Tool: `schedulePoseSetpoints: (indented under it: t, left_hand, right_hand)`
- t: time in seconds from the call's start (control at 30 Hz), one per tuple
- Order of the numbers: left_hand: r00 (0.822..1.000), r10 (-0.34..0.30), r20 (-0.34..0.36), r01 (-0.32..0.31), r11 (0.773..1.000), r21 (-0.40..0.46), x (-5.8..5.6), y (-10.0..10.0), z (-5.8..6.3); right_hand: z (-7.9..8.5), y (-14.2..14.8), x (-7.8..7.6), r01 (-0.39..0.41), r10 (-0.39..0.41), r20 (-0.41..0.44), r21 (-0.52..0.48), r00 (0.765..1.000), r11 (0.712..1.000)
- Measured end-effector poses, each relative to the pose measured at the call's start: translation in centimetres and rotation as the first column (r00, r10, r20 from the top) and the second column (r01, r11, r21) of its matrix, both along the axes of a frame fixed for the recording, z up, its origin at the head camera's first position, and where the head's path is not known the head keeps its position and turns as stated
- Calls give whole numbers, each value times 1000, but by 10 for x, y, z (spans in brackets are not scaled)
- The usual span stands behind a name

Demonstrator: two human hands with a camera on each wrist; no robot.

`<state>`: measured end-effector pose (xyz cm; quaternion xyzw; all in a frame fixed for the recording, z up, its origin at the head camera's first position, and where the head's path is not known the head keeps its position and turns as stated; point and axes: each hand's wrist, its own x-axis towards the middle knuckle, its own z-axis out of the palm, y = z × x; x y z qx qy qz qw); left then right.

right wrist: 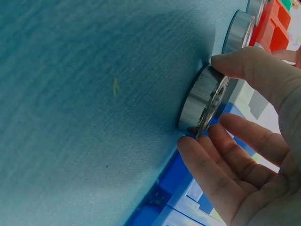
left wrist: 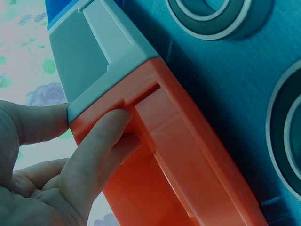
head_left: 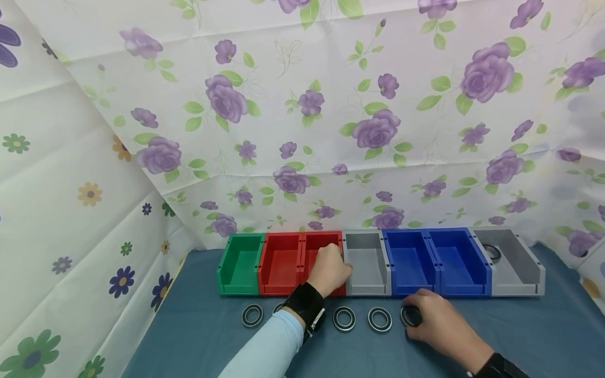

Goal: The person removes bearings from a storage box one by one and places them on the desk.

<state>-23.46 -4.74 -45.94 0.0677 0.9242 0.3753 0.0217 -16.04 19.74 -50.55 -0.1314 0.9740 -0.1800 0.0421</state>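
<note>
My left hand [head_left: 328, 270] is at the wall where the right-hand red bin [left wrist: 202, 155] meets the middle grey bin [head_left: 368, 290]. In the left wrist view its fingers reach inside the red bin, while the thumb touches the grey side, so the hand pinches the wall. My right hand [head_left: 435, 320] holds a ball bearing [right wrist: 202, 101] by its rim between thumb and fingers, in front of the blue bins [head_left: 416, 290]. That bearing stands tilted close to the cloth. To its left lie more bearings, including one [head_left: 379, 328] nearest the right hand and another [head_left: 344, 328].
A green bin [head_left: 238, 290] and another red bin [head_left: 279, 290] stand at the row's left end. The right-end grey bin [head_left: 517, 290] contains a bearing [head_left: 498, 254]. Farther left on the blue cloth [head_left: 189, 336] lies a bearing [head_left: 252, 324]; the left forearm partly covers another. Flowered sheeting hangs behind.
</note>
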Motion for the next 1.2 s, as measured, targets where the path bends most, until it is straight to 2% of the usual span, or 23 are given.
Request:
schedulePoseSetpoints:
  t: [0.17,0.27,0.37,0.47,0.57,0.67,0.73,0.87,0.93,1.03,1.2]
  left_hand:
    - [1000,2,5,-2,1000,8,1,0,1]
    - [1000,-1,-1,1,1000,10,2,-1,1]
    - [1000,-7,-7,7,1000,11,1,-1,1]
    - [1000,-12,-8,12,1000,10,1,-1,1]
    - [1000,-10,-2,10,1000,13,0,-1,1]
    - [1000,-6,4,6,1000,13,0,-1,0]
    - [1000,-5,4,5,1000,7,0,-1,0]
    - [1000,-6,0,6,1000,2,0,-1,0]
    - [1000,-2,-1,2,1000,5,-1,-2,0]
    - [1000,1,-2,-1,1000,9,-1,-2,1]
    - [1000,-2,2,2,1000,10,1,-1,1]
  right_hand:
    - [1,-1,0,6,-6,24,6,1000,1000]
    - [3,0,0,-1,1,7,12,1000,1000]
    - [9,4,0,-23,23,-69,2,997,1000]
    - [20,11,-3,-36,31,-179,-24,983,999]
    - [33,21,-9,-21,3,-278,-63,961,998]
    - [46,32,-16,4,-39,-376,-93,926,996]
    - [54,40,-21,12,-59,-447,-108,893,994]
    - [67,57,-31,-9,-64,-589,-121,806,993]
    - [71,66,-36,-6,-71,-624,-121,778,993]
    - [75,80,-43,23,-90,-638,-112,765,993]
    - [71,109,-52,58,-116,-625,-112,772,992]
